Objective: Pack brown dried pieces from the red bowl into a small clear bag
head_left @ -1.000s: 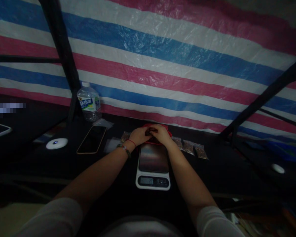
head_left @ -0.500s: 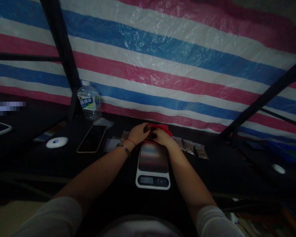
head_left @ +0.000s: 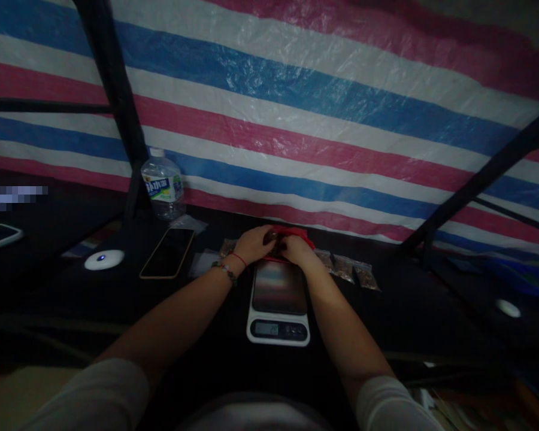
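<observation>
Beyond the kitchen scale [head_left: 279, 288], a red plastic bag [head_left: 303, 235] lies with brown contents showing in its mouth. My left hand [head_left: 253, 244] reaches into the bag from the left, its fingers curled among the brown pieces. From the right, my right hand [head_left: 296, 248] dips into the same mouth with bent, closed fingers. What the fingertips grip is too dark to make out. The white scale, with its dark plate and lit display, sits between my forearms. Small clear bags of brown pieces [head_left: 342, 267] lie right of my right hand; another small filled bag [head_left: 227, 246] is beside my left wrist.
Left of my hands are flat clear bags [head_left: 203, 263], a phone [head_left: 167, 254], a white round device [head_left: 104, 259] and a clear water bottle [head_left: 164, 187]. Black slanted posts [head_left: 112, 78] stand either side, before a striped plastic sheet [head_left: 296, 120].
My fingers have shifted slightly inside the red bag, the right hand's a little further right. The scale and the surrounding things stay in place.
</observation>
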Tool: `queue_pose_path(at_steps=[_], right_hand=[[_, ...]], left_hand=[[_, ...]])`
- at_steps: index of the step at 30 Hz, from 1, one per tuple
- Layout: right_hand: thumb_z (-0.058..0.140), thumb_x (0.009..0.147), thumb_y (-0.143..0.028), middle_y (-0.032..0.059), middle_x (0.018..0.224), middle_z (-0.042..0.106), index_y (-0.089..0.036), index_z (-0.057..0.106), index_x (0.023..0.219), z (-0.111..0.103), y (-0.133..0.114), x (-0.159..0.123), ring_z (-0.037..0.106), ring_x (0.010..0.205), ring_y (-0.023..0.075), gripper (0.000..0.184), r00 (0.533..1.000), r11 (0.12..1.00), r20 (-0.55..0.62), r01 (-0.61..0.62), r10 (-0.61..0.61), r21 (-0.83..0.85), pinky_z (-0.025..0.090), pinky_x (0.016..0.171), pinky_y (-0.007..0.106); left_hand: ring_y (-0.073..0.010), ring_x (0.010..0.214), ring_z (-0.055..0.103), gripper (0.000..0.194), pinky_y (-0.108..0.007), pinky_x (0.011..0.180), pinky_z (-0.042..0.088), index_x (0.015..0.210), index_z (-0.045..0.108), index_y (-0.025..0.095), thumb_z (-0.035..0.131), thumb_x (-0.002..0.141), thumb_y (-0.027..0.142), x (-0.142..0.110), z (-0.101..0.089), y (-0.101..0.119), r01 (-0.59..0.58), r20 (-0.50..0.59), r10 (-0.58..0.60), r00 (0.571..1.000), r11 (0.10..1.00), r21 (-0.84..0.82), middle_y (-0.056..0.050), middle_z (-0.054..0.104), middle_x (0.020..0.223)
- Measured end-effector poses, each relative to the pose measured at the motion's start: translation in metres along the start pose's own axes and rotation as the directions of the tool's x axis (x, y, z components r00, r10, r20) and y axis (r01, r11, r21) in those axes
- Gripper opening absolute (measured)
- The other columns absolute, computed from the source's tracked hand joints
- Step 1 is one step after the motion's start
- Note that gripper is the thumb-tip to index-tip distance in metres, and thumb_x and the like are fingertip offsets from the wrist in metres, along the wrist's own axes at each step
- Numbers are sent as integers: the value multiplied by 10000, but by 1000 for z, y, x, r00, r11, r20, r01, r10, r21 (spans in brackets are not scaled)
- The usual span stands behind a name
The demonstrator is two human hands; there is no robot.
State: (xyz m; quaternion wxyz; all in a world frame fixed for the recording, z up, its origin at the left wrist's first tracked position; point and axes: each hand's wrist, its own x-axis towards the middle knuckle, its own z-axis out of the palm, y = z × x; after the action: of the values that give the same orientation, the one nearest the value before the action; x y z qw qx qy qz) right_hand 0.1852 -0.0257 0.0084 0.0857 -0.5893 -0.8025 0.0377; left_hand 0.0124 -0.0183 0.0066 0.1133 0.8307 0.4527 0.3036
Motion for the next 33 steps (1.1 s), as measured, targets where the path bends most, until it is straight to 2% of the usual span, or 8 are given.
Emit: queue_pose_path(at_steps=[4, 8, 12, 18, 24, 27, 30, 33], right_hand=[[676, 699, -238, 105, 918, 726, -187, 725, 938, 2, 1, 0, 672, 817, 233, 249, 999, 1000, 34, 7, -8, 25, 485, 702, 264], [609, 732, -148, 89, 872, 733, -199, 741, 877, 5, 2, 3, 671, 787, 210, 202, 999, 1000, 35, 14, -14, -5, 477, 706, 251], [595, 710, -80, 84, 908, 732, -198, 738, 890, 7, 7, 6, 666, 851, 220, 258, 1000, 1000, -15, 7, -7, -6, 475, 772, 271], [595, 758, -113, 66, 969, 719, -203, 725, 920, 6, 15, 9, 638, 953, 207, 227, 985, 995, -170, 12, 4, 94, 453, 887, 297], [572, 818, -160, 74, 994, 698, -189, 707, 955, 3, 7, 11, 618, 955, 205, 194, 907, 969, -418, 46, 61, 241, 447, 910, 336], [575, 813, -144, 69, 985, 696, -190, 704, 957, 5, 0, 13, 615, 951, 198, 199, 891, 945, -454, 170, -26, 281, 450, 910, 338], [601, 783, -113, 79, 1017, 691, -182, 694, 1004, 8, -4, 14, 610, 971, 201, 249, 895, 910, -411, 306, -174, 280, 455, 911, 341], [610, 771, -106, 81, 1043, 689, -182, 676, 1055, 10, -4, 15, 614, 983, 205, 302, 900, 892, -379, 338, -214, 299, 459, 909, 349]], left_hand=[[-213, 1023, 603, 407, -298, 912, 454, 1207, 550, 206, 538, 838, 379, -1, -1, 0, 43, -4, -43, 999, 999, 30, -66, 648, 1128], [-203, 1072, 581, 398, -293, 956, 434, 1222, 540, 207, 533, 838, 313, 0, 1, -3, -63, -29, 63, 998, 998, 8, -53, 626, 1185], [-203, 1085, 576, 432, -294, 974, 423, 1244, 522, 203, 541, 817, 266, 1, 4, -7, -72, -39, 72, 997, 997, -1, -57, 619, 1201], [-217, 1001, 619, 405, -297, 884, 468, 1189, 562, 206, 569, 797, 307, 0, 6, -10, -37, 72, 35, 997, 999, 23, -63, 662, 1106], [-215, 949, 642, 341, -281, 832, 479, 1114, 605, 242, 562, 801, 369, -1, 12, -10, -20, 120, 13, 993, 998, 56, -46, 685, 1038], [-216, 942, 644, 345, -279, 824, 479, 1094, 613, 229, 564, 797, 397, 0, 17, -10, 14, 137, -25, 990, 997, 81, -56, 686, 1030], [-232, 926, 647, 339, -301, 818, 481, 1058, 627, 194, 552, 800, 402, 2, 20, -10, 56, 128, -72, 989, 991, 122, -83, 689, 1004], [-232, 934, 646, 357, -300, 821, 479, 1089, 619, 193, 550, 804, 395, 2, 21, -11, 51, 104, -60, 993, 995, 90, -87, 684, 1028]])
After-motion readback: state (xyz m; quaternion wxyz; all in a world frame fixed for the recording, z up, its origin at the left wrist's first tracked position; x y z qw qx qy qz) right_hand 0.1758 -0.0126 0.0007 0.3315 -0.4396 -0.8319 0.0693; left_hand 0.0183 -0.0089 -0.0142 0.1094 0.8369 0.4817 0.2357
